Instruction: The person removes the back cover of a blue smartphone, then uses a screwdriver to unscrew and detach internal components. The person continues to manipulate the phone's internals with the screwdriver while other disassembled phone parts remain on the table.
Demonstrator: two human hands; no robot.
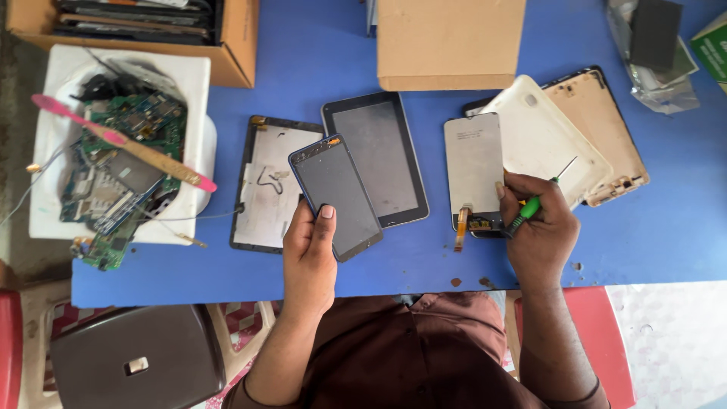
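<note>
My left hand (309, 254) holds a dark phone screen panel (337, 193) with a blue rim, lifted over the blue table (651, 227). My right hand (539, 227) grips a green-handled screwdriver (534, 203) and rests its thumb on a grey display panel (474, 167) with an orange flex cable at its lower end. Between my hands lies a dark tablet (379, 155). Left of it sits an opened tablet frame (265, 185) with a pale inside.
A white tray (197, 83) of green circuit boards with a pink toothbrush (121, 142) stands at the left. Cardboard boxes (447, 42) sit at the back. A white back cover (541, 136) and a tan shell (598, 129) lie right. A dark case (136, 356) rests below left.
</note>
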